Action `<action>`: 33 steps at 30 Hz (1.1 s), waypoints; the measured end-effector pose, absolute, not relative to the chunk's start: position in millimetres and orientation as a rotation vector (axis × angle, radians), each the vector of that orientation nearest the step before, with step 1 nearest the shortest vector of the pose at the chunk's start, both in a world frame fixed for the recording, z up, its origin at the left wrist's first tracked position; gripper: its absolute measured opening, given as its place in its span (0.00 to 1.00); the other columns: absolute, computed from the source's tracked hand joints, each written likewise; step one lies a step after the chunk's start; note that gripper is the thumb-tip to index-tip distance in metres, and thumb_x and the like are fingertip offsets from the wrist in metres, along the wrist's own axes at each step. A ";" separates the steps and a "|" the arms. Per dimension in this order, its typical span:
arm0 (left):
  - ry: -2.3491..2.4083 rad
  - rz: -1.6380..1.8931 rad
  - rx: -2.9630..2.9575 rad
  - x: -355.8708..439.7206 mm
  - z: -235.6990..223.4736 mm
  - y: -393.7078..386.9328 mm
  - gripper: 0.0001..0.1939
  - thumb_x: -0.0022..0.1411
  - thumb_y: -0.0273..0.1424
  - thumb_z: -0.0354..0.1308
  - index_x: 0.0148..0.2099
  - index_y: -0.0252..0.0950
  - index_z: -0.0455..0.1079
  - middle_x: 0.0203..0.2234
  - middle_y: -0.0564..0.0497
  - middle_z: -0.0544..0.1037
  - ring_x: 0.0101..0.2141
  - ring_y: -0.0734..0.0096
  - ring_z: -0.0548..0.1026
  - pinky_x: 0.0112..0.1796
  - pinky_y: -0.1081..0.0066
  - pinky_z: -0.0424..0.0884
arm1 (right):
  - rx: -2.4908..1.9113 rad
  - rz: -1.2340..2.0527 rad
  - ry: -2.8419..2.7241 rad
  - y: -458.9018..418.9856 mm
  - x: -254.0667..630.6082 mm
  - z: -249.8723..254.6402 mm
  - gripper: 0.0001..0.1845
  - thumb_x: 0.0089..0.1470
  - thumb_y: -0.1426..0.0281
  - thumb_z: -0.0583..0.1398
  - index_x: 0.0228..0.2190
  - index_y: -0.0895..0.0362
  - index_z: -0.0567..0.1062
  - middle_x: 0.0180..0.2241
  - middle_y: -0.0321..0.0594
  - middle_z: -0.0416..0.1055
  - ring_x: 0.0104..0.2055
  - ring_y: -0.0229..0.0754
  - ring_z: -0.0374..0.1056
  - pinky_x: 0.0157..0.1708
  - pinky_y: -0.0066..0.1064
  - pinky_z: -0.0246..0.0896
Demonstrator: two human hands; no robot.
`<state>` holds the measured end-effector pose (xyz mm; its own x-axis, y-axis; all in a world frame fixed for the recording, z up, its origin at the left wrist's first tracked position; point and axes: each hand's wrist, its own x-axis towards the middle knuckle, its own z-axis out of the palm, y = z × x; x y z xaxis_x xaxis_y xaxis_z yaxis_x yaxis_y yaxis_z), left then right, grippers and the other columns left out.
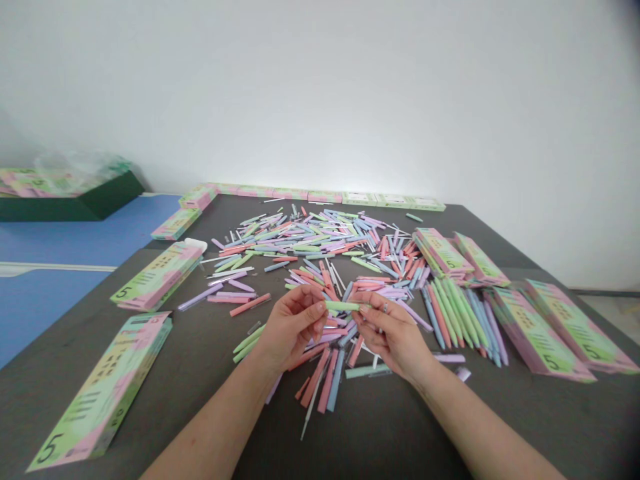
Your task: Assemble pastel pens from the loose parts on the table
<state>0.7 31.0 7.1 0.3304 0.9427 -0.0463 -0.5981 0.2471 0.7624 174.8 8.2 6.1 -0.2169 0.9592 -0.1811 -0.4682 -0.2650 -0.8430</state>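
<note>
My left hand point(293, 327) and my right hand point(387, 330) meet above the dark grey table point(210, 373), pinching opposite ends of a pale green pen point(343, 306). Below and around them lies a loose scatter of pastel pens point(310, 243) in pink, lilac, blue and green. A neat fan of pens point(453, 317) spreads just beyond my right hand. Several flat pink-and-green boxes printed with a 5 lie nearby, among them one point(103, 390) at the front left and one point(537, 330) at the right.
More pastel boxes point(325, 197) line the table's far edge against a white wall point(320, 87). To the left stand a blue surface point(75, 240) and a dark green box point(75, 200), with a clear plastic bag point(75, 170) and more pastel boxes.
</note>
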 end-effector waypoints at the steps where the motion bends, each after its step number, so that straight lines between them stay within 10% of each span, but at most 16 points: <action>1: 0.561 1.127 0.720 0.7 7.4 31.0 0.12 0.46 0.27 0.71 0.32 0.33 0.71 0.16 0.58 0.69 0.16 0.84 0.65 0.15 0.85 0.61 | -0.883 1.706 -0.803 8.1 174.7 6.1 0.12 0.47 0.67 0.64 0.34 0.58 0.73 0.23 0.32 0.65 0.14 0.24 0.40 0.13 0.20 0.27; 33: 0.812 1.222 1.014 2.9 -8.2 32.7 0.10 0.54 0.36 0.65 0.34 0.34 0.75 0.26 0.54 0.74 0.23 0.79 0.70 0.25 0.77 0.69 | -1.081 1.590 -0.908 19.7 194.0 14.2 0.14 0.47 0.66 0.65 0.36 0.60 0.73 0.22 0.31 0.64 0.14 0.24 0.39 0.13 0.21 0.26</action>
<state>2.9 32.7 -8.2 0.1803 0.9832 0.0273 -0.3563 0.0394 0.9335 194.0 19.7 14.2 -0.1323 0.9670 -0.2178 -0.3036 -0.2487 -0.9198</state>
